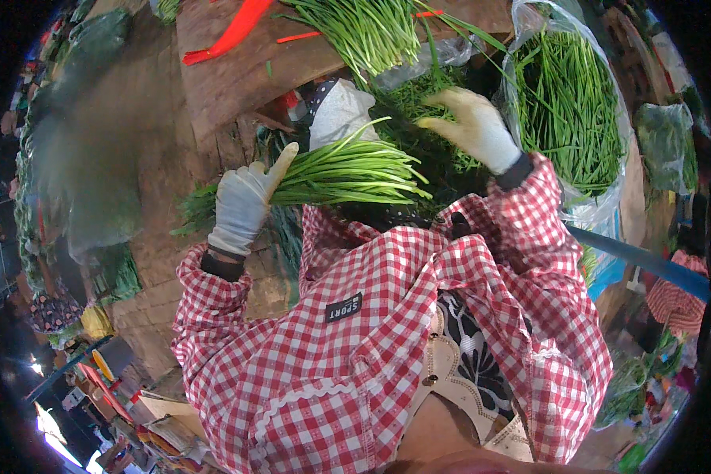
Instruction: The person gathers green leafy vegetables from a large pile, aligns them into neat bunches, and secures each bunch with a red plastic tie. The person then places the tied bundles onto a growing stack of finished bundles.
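In a pale glove, my left hand (243, 192) grips a bunch of green garlic chives (355, 175) over my lap, its index finger stretched along the stalks. The pale cut ends point to the right, and the leaf tips come out behind my wrist. My right hand (477, 127), gloved too and slightly blurred, has its fingers apart with nothing between them. Below that hand lies a heap of loose green scraps (415, 98). To its right stands a clear plastic bag (625, 133) filled with long chives (569, 112).
A wooden board (243, 89) ahead carries another pile of chives (367, 29) and a bundle of red ties (228, 35). Wrapped greens (101, 189) sit on the left, partly blurred. A blue bar (640, 258) runs along the right side.
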`<state>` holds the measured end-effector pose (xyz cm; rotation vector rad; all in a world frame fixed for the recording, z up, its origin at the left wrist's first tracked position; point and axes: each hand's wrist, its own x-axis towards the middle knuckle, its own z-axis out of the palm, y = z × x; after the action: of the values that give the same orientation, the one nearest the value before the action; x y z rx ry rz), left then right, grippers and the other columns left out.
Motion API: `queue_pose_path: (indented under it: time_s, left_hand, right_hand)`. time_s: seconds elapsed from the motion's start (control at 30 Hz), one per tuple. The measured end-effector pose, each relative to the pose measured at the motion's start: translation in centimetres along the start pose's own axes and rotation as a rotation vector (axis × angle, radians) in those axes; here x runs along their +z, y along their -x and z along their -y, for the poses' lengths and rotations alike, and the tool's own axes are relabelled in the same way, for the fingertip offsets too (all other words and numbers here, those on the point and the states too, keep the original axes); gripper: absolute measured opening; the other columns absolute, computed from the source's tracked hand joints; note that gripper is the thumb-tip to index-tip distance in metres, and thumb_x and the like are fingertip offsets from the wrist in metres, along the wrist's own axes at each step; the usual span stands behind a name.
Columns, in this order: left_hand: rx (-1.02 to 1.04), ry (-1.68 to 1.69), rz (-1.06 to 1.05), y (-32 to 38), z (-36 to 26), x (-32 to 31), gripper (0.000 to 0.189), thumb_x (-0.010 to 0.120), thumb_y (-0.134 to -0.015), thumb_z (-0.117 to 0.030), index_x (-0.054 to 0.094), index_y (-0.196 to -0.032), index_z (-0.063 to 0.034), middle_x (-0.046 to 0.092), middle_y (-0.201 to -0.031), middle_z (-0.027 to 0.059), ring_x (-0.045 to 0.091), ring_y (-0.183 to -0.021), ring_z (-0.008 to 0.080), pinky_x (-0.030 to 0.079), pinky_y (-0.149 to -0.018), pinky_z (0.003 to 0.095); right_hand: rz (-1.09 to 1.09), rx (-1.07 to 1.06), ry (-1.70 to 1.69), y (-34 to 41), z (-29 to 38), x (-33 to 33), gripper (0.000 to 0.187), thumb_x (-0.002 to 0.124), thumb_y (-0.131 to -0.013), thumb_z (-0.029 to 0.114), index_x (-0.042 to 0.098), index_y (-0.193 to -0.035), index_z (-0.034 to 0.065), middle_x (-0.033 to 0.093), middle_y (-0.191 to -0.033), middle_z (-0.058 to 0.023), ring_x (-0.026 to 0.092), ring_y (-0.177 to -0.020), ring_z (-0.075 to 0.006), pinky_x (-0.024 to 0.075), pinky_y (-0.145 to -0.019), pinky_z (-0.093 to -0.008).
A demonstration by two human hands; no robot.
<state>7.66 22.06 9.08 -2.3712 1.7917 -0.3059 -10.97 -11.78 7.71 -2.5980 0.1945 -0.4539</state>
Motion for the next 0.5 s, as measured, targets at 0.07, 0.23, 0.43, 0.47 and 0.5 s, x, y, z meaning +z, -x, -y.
queue_pose_path:
  time_s: [0.07, 0.23, 0.43, 0.47, 0.5]
  left_hand:
    - [0.003, -0.014, 0.001, -0.2, -0.1, -0.3, 0.077, 0.059, -0.080, -0.010, 0.033, -0.148, -0.0340, 0.044, -0.065, 0.0054, 0.047, -0.048, 0.0246, 0.040, -0.047, 0.0379]
    - [-0.005, 0.014, 0.006, 0.0, -0.1, -0.7, 0.077, 0.060, -0.080, -0.012, 0.032, -0.149, -0.0324, 0.044, -0.065, 0.0059, 0.047, -0.049, 0.0252, 0.041, -0.047, 0.0385]
    - [-0.067, 0.057, 0.169, 0.6, 0.1, -0.4, 0.079, 0.057, -0.077, -0.005, 0.033, -0.149, -0.0273, 0.050, -0.070, 0.0048, 0.054, -0.061, 0.0230, 0.044, -0.055, 0.0379]
    - [-0.036, 0.055, 0.114, 0.6, 0.1, -0.3, 0.079, 0.057, -0.077, -0.005, 0.033, -0.149, -0.0275, 0.050, -0.070, 0.0047, 0.054, -0.061, 0.0230, 0.044, -0.055, 0.0378]
    - [-0.021, 0.036, 0.113, 0.6, 0.0, -0.2, 0.078, 0.057, -0.078, -0.005, 0.034, -0.149, -0.0276, 0.050, -0.070, 0.0047, 0.053, -0.060, 0.0230, 0.043, -0.055, 0.0378]
  right_hand:
    - [0.012, -0.186, -0.097, -2.5, 2.2, 2.3, 0.041, 0.068, -0.080, 0.042, 0.068, -0.099, 0.0045, 0.065, -0.083, -0.0179, 0.064, -0.084, -0.0365, 0.0486, -0.077, -0.0452]
    - [0.341, -0.292, 0.005, -5.1, 5.9, 5.8, 0.031, 0.066, -0.082, 0.036, 0.063, -0.086, 0.0057, 0.064, -0.082, -0.0134, 0.062, -0.082, -0.0347, 0.0460, -0.079, -0.0447]
    - [0.462, -0.239, 0.300, -2.5, 5.1, 4.2, 0.023, 0.061, -0.084, 0.031, 0.061, -0.080, 0.0092, 0.061, -0.074, -0.0107, 0.062, -0.080, -0.0311, 0.0472, -0.078, -0.0431]
    - [0.449, -0.245, 0.337, -1.6, 4.6, 4.1, 0.020, 0.062, -0.083, 0.030, 0.061, -0.080, 0.0099, 0.061, -0.075, -0.0098, 0.062, -0.080, -0.0297, 0.0477, -0.076, -0.0424]
    - [0.403, -0.256, 0.314, -0.7, 3.9, 4.2, 0.020, 0.063, -0.083, 0.029, 0.061, -0.080, 0.0099, 0.061, -0.075, -0.0096, 0.062, -0.080, -0.0293, 0.0478, -0.075, -0.0421]
